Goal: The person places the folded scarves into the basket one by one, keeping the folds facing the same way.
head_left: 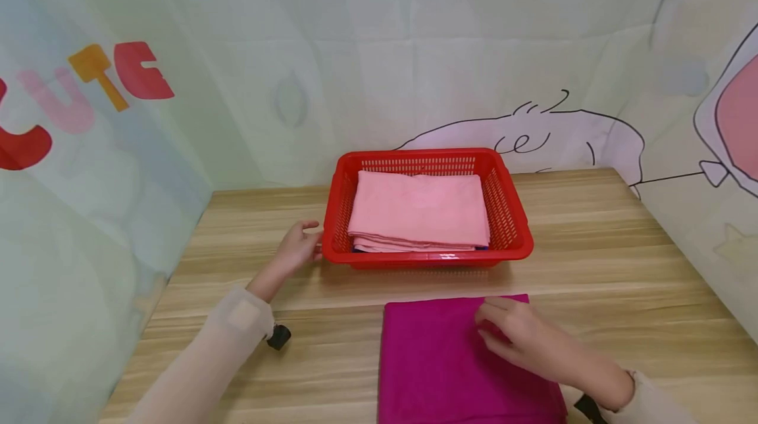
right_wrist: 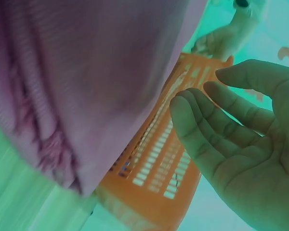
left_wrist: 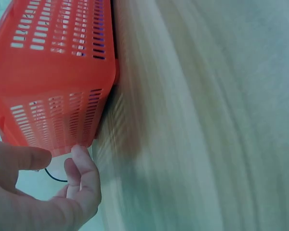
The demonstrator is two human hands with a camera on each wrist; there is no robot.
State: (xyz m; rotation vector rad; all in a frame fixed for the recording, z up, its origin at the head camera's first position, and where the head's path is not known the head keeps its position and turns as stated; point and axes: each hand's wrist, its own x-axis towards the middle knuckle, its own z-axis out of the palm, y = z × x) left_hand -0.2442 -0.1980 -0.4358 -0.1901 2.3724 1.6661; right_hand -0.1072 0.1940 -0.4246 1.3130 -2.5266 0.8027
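Observation:
A red plastic basket (head_left: pixel 428 257) with slotted walls stands on the table, holding a stack of folded pink cloths (head_left: pixel 420 210). My left hand (head_left: pixel 299 246) is at the basket's left end, thumb and fingers apart; in the left wrist view its fingertips (left_wrist: pixel 82 156) lie close to the slotted wall, and I cannot tell whether they touch it. Nearer to me lies a folded magenta cloth (head_left: pixel 432 358). Over its right part is my right hand (head_left: pixel 518 335), fingers loosely bent. The right wrist view shows nothing between that hand's thumb and fingers (right_wrist: pixel 185 115).
The wood-grain table (head_left: pixel 331 332) ends at a printed fabric backdrop (head_left: pixel 266 114) behind the basket. Dark bands or devices show at both wrists, such as the small black block (head_left: pixel 278 336) by the left cuff. Some dark blue shows under the pink stack.

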